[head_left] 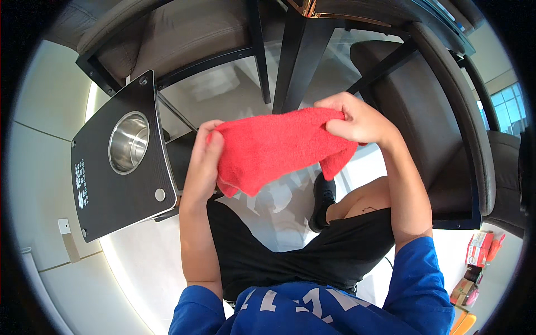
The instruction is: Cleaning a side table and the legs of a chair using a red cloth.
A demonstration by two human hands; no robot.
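Observation:
A red towel (pixel 273 146) is stretched between my two hands in front of my lap, folded over along its upper edge. My left hand (pixel 205 153) pinches its left end, thumb on the near face. At the other end my right hand (pixel 354 120) grips the upper corner between thumb and fingers. Loose corners of the cloth hang down below both hands. Some of my fingers are hidden behind the fabric.
To the left stands a small black-topped table (pixel 97 173) with a round metal cup (pixel 131 142) set into it. Dark padded chairs (pixel 190 39) surround a black table leg (pixel 301 61). Boxes (pixel 478 249) lie on the floor at far right.

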